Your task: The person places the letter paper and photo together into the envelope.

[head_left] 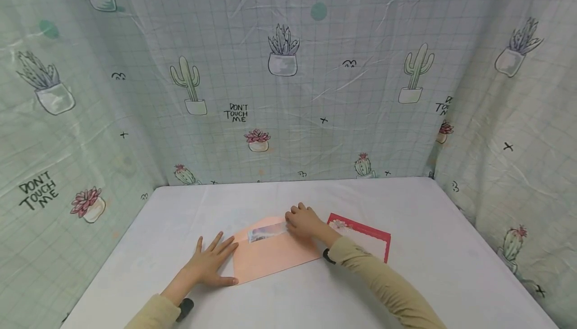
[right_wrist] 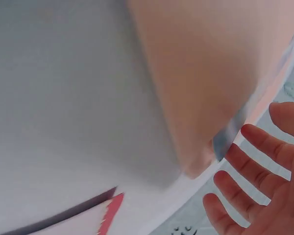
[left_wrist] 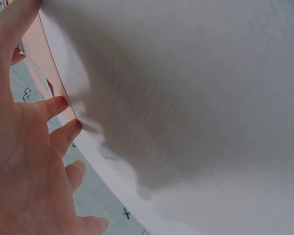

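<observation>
A peach envelope [head_left: 275,259] lies tilted on the table, its flap [head_left: 269,221] folded open at the far side. A picture card [head_left: 266,232] in pale blue and purple shows as a strip at the envelope's mouth; its lower part is hidden inside. My left hand [head_left: 209,265] is spread flat, with thumb and fingertips at the envelope's left edge. Over the right end of the mouth is my right hand [head_left: 306,223]. In the right wrist view its loosely bent fingers [right_wrist: 250,166] touch the corner of the card [right_wrist: 228,137].
A red-bordered white sheet [head_left: 360,239] with a flower print lies right of the envelope, partly under my right forearm. The white table [head_left: 212,204] is enclosed at the back and sides by a cactus-print curtain [head_left: 324,88].
</observation>
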Action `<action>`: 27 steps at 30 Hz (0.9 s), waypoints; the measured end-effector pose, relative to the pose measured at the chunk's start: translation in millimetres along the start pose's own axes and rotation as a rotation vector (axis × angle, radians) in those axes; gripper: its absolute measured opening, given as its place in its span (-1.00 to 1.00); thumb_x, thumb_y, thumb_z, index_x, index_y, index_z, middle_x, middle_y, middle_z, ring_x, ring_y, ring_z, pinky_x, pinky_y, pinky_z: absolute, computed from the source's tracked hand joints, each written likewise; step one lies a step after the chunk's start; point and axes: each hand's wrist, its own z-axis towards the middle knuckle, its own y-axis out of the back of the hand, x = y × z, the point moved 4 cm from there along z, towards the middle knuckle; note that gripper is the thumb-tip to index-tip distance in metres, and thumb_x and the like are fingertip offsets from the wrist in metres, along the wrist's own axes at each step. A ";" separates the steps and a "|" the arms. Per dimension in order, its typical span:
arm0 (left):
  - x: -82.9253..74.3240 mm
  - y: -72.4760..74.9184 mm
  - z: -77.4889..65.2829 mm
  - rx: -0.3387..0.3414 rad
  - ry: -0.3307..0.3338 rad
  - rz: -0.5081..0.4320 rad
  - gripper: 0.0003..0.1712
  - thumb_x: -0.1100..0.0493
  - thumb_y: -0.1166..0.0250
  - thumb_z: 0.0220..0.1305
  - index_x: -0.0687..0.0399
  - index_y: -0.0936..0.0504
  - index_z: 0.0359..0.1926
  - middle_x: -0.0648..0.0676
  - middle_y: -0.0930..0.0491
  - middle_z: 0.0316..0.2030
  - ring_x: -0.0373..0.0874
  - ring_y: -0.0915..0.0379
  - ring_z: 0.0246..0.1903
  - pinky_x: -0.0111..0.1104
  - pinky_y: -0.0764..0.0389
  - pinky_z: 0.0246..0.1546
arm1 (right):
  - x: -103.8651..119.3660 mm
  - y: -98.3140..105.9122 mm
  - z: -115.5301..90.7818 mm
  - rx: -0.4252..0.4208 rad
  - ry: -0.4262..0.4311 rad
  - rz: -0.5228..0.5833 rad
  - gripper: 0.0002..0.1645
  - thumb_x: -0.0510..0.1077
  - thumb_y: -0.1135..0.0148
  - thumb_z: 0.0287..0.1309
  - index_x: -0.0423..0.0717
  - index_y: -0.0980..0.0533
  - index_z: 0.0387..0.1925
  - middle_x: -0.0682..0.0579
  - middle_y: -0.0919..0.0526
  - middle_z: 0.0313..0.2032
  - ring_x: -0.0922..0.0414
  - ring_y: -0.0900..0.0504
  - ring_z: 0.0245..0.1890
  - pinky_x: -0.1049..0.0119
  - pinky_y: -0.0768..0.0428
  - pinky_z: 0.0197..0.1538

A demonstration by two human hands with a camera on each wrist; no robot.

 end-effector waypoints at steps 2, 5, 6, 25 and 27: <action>0.2 0.5 0.1 -0.002 -0.007 0.005 0.05 -0.47 -0.14 -0.15 0.08 -0.23 0.26 0.12 -0.16 0.31 0.24 0.10 0.32 0.37 0.14 0.09 | 3.5 -1.5 1.2 0.005 0.001 -0.026 -0.72 0.06 0.07 0.24 0.05 -0.46 -0.15 0.06 -0.48 -0.24 0.12 -0.32 -0.23 0.17 -0.42 -0.19; 0.2 1.5 0.2 -0.001 -0.011 0.010 0.05 -0.47 -0.14 -0.15 0.09 -0.23 0.26 0.13 -0.16 0.30 0.24 0.10 0.32 0.38 0.13 0.08 | 9.2 -3.9 3.8 0.015 0.005 -0.055 -0.69 0.10 0.08 0.24 0.07 -0.45 -0.11 0.07 -0.47 -0.20 0.12 -0.33 -0.18 0.16 -0.40 -0.13; 0.2 1.8 0.2 0.000 -0.012 0.013 0.05 -0.47 -0.13 -0.15 0.09 -0.23 0.26 0.13 -0.16 0.30 0.24 0.10 0.32 0.38 0.13 0.08 | 11.1 -4.9 4.9 0.021 0.008 -0.064 -0.68 0.11 0.09 0.25 0.08 -0.44 -0.10 0.08 -0.47 -0.18 0.12 -0.32 -0.17 0.16 -0.39 -0.12; 0.1 2.6 -0.4 0.022 0.002 -0.011 0.05 -0.46 -0.16 -0.15 0.09 -0.22 0.26 0.14 -0.15 0.31 0.24 0.12 0.32 0.38 0.15 0.08 | 35.7 -9.1 13.1 0.017 0.101 -0.116 -0.65 0.14 0.17 0.27 0.12 -0.37 -0.02 0.10 -0.41 -0.14 0.14 -0.34 -0.17 0.19 -0.36 -0.12; 0.1 2.3 -0.3 0.027 0.006 -0.016 0.05 -0.46 -0.16 -0.15 0.09 -0.22 0.26 0.13 -0.14 0.31 0.24 0.12 0.32 0.38 0.15 0.09 | 38.1 -10.4 14.5 0.017 0.110 -0.137 -0.64 0.15 0.19 0.28 0.13 -0.36 -0.01 0.11 -0.41 -0.13 0.14 -0.34 -0.17 0.18 -0.36 -0.11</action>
